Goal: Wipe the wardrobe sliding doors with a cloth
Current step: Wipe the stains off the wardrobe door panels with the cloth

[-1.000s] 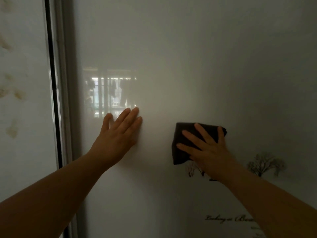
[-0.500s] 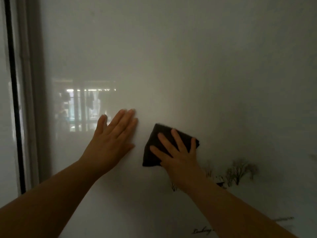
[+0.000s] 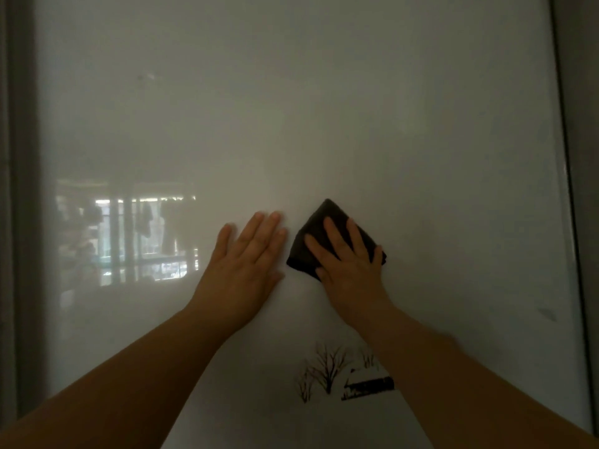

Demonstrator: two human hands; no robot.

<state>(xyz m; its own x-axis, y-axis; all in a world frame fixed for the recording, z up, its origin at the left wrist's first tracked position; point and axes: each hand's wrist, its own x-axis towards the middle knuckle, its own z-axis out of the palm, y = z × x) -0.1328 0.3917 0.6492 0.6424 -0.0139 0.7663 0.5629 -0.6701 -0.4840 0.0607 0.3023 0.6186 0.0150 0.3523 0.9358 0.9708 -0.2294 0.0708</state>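
A glossy white sliding wardrobe door (image 3: 324, 108) fills the view. My left hand (image 3: 249, 257) lies flat on it with fingers together, holding nothing. Just to its right, my right hand (image 3: 348, 264) presses a folded dark cloth (image 3: 319, 228) flat against the door, fingers spread over it. The cloth's top corner and left side show beyond my fingers. The two hands are close, a narrow gap apart.
A grey door frame (image 3: 22, 222) runs down the left edge and another frame strip (image 3: 573, 189) down the right. A window reflection (image 3: 126, 234) shines on the door at the left. A printed tree-and-house picture (image 3: 343, 374) sits below my hands.
My right hand has slid the cloth leftward across the door, ending close beside my left hand. The view has shifted right, so the left frame has moved to the image edge.
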